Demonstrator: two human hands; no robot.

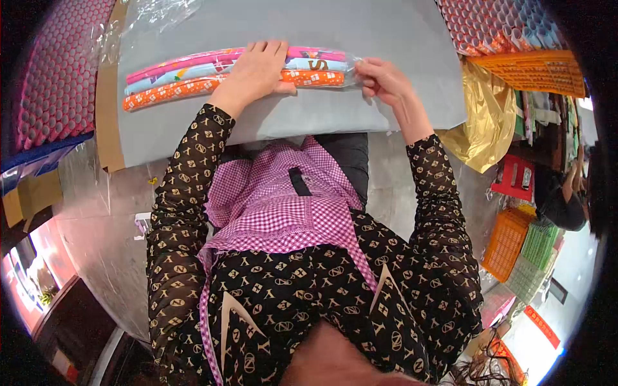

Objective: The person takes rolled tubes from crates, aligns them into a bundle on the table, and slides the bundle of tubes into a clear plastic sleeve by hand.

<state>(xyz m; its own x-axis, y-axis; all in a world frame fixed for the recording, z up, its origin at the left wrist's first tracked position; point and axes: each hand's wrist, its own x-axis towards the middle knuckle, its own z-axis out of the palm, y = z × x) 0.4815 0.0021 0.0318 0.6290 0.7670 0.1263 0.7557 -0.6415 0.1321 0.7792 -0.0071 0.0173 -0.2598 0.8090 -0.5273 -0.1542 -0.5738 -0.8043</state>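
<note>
Three slim rolls of printed wrapping paper lie side by side on the grey table top [296, 122]: a pink roll [187, 64], a light blue roll [199, 72] and an orange roll [174, 92] nearest my body. My left hand [257, 72] rests across their middle, fingers stretched out and pressing down. Around the rolls is a clear plastic sleeve [353, 71], which sticks out past their right ends. My right hand [386, 80] pinches that loose end between thumb and fingers.
Stacked pink tubes [61, 71] stand at the left, and more rolls [502, 29] fill an orange crate [541, 72] at the right. Gold film [486, 109] hangs by the table's right edge. Clear plastic [154, 16] lies at the far left. Another person [563, 199] is at the right.
</note>
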